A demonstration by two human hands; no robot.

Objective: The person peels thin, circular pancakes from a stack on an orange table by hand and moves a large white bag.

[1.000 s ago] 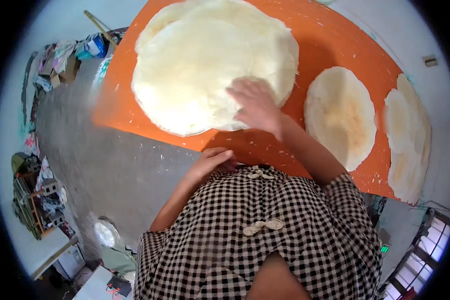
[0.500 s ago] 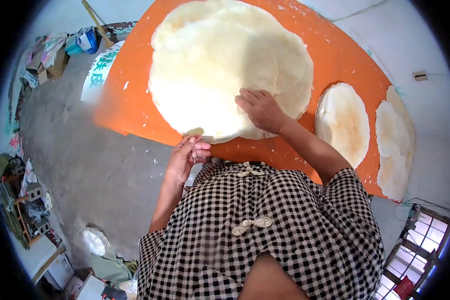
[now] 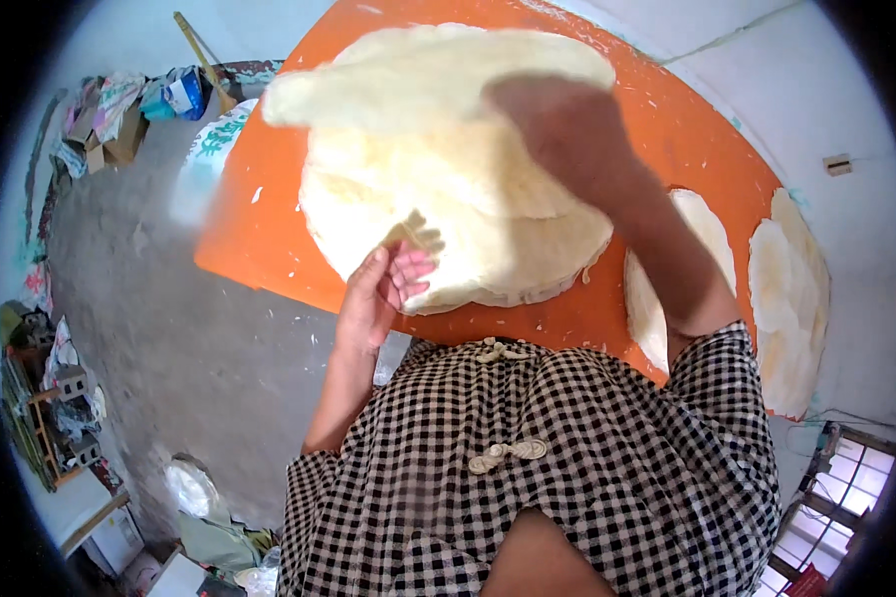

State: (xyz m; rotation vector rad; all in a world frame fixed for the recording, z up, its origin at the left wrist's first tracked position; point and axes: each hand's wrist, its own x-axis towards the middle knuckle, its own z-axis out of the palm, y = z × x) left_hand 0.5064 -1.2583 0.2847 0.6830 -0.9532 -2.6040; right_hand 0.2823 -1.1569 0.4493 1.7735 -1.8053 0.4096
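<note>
A pile of large, thin, pale flatbreads (image 3: 448,249) lies on the orange tabletop. Its top flatbread (image 3: 368,95) is folded back toward the far side, and its left end sticks out past the pile. My right hand (image 3: 558,129), blurred by motion, is on that raised flatbread's right part and seems to grip it; the fingers are smeared. Above the pile's near left edge hovers my left hand (image 3: 388,284), palm turned inward, fingers loosely apart with nothing in them. Its shadow falls on the bread.
At the table's right lie a smaller oval flatbread (image 3: 647,308), partly behind my right forearm, and further pale sheets (image 3: 786,308). Orange tabletop (image 3: 259,234) ends at the left over a grey floor. A broom (image 3: 204,60) leans by the far wall near cardboard boxes (image 3: 119,139).
My right hand has swept away from me and upward, and the top flatbread has been turned back with it. My left hand has shifted slightly right, over the pile.
</note>
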